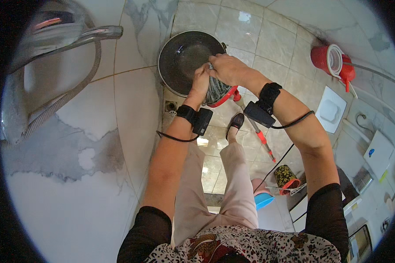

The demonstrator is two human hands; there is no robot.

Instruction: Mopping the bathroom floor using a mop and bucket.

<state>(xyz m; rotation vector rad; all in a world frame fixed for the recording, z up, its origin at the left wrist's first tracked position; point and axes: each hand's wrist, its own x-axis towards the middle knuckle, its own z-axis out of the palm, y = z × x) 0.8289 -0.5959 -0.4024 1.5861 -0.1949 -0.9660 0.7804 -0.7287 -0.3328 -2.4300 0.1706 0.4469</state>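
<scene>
Both hands grip the grey strands of a string mop head (218, 90), bunched together at the edge of a dark round basin (184, 62). My left hand (200, 82) holds the near side of the strands, and my right hand (228, 67) holds them from above and to the right. A red rim shows at the mop head's lower end. From there a mop handle (258, 130) with red and grey sections slants down to the right, past my foot. How much liquid the basin holds I cannot tell.
A floor drain (171, 106) lies just below the basin. Chrome tap and hose (98, 33) project at the left. Red bucket (322, 60) and red dipper (348, 70) are by the right wall, above a squat toilet (330, 108). A patterned bin (285, 177) stands lower right.
</scene>
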